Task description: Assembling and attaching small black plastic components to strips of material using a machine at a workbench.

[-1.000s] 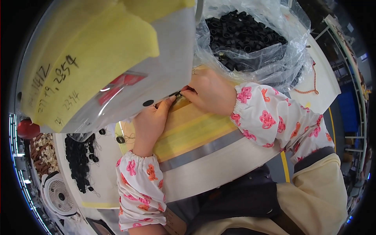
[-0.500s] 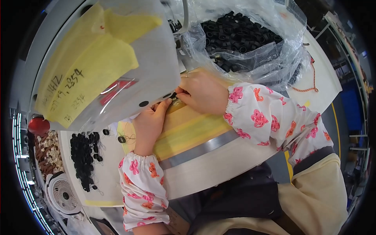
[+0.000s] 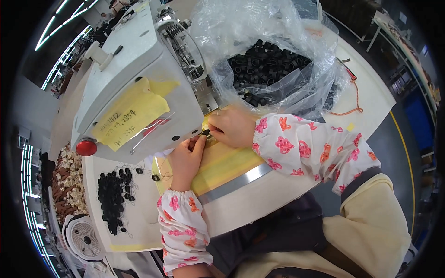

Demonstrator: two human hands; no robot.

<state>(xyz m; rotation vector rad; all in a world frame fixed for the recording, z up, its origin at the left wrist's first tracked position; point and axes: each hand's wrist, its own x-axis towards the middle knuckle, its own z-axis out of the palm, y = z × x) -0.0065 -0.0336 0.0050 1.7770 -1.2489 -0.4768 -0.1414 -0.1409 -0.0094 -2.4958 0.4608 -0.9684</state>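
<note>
My left hand [image 3: 185, 161] has thumb and finger pinched on a small black piece [image 3: 205, 132] beside the needle end of a white sewing machine [image 3: 139, 109]. From the other side my right hand [image 3: 234, 127] pinches at the same piece, its fingertips close to those of the left; a slight blur lies over its back. The fingers cover much of the piece, so its exact shape is hidden. Both wrists rest over the yellow-taped table edge [image 3: 236, 169]. Beyond the right hand, a clear plastic bag [image 3: 306, 85] holds many black band loops [image 3: 271, 67].
Left of the machine lie a pile of black loops [image 3: 111, 199] with loose threads and a single black loop [image 3: 155, 178]. A red button [image 3: 86, 147] sticks out of the machine. A white fan [image 3: 85, 239] stands lower left; an orange cord [image 3: 358, 99] lies at the right.
The view has shifted, showing more of the machine's top and far side. Both hands stay at the needle area, still pinching the small black piece.
</note>
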